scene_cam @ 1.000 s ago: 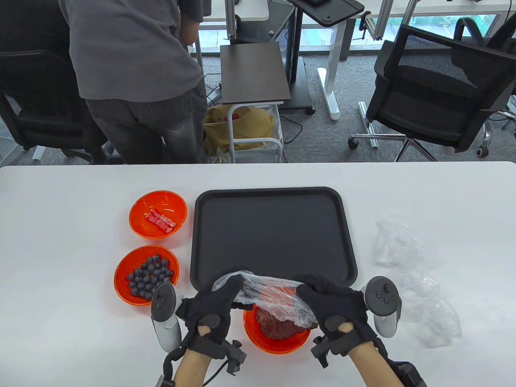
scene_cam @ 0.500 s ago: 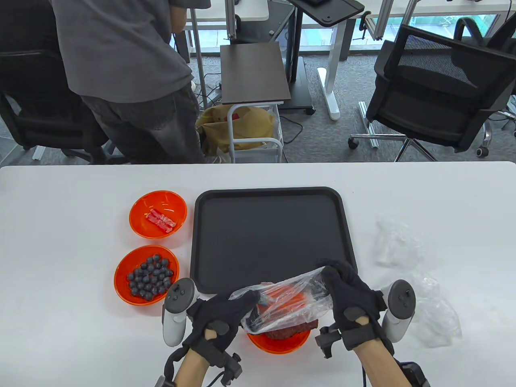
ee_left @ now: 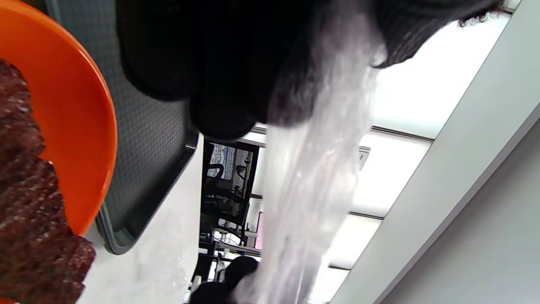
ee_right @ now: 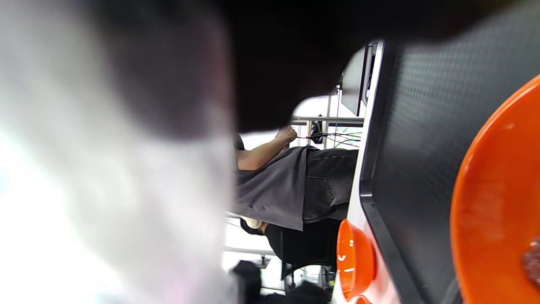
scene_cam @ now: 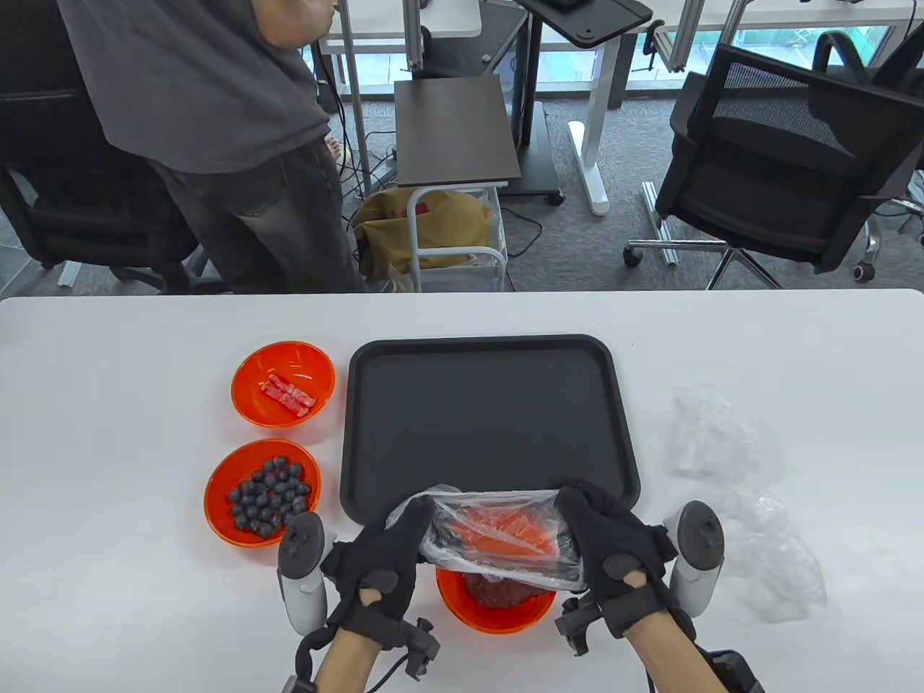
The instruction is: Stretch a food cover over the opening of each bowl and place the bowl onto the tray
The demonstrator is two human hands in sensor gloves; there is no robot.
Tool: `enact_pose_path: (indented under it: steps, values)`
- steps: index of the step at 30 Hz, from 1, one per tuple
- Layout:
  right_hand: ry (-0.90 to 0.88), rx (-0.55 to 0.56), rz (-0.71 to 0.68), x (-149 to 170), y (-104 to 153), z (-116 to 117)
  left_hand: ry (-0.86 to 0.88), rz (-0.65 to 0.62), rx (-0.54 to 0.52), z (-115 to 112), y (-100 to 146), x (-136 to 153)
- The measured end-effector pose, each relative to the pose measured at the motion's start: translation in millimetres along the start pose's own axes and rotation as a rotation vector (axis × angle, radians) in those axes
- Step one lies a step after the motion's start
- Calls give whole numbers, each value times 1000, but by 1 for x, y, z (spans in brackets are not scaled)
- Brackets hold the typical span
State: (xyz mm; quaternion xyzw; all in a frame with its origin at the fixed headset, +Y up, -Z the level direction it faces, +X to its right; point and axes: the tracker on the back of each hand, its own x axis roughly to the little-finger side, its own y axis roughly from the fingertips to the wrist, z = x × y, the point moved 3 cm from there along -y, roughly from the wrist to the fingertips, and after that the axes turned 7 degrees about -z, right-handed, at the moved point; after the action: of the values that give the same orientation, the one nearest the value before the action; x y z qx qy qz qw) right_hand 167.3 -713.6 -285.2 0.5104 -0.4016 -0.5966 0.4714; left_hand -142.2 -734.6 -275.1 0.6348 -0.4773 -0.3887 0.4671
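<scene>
White table (scene_cam: pixel 108 433), cover (scene_cam: pixel 498 538) between grips

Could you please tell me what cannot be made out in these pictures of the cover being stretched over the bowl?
- Table view: the near bowl's far rim and most of its dark red food hide under the food cover.
- Table view: the fingertips of the left hand and right hand are buried in the cover.
- Right wrist view: blurred film fills the left half.
</scene>
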Motion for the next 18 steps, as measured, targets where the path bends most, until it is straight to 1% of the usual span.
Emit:
enact_pose_path:
  steps: [1, 2, 5, 8, 11, 13, 15, 17, 18]
  values:
    - [32, -6, -12, -1, -1, 1, 44, -11, -5, 1, 0, -1]
    - [95, -47, -20, -2, -1, 3, 97, -24, -7, 1, 0, -2]
    - [188, -70, -40, -2, 1, 8, 158, -26, 20, -1, -1, -2]
    - [270, -59, -68, -4, 2, 8, 195, -17, 26, -3, -2, 0]
    - [346, -7, -101, -8, 5, 7, 204, 19, 65, -8, -4, 3]
    - [358, 33, -125, -13, 6, 5, 192, 80, 114, -13, -4, 7]
    - [314, 78, -137, -16, 7, 0, 172, 134, 159, -17, -4, 11]
    - [259, 116, -137, -18, 7, -6, 85, 190, 259, -21, -4, 12]
    - [244, 129, -137, -18, 7, -8, 50, 208, 291, -22, -4, 12]
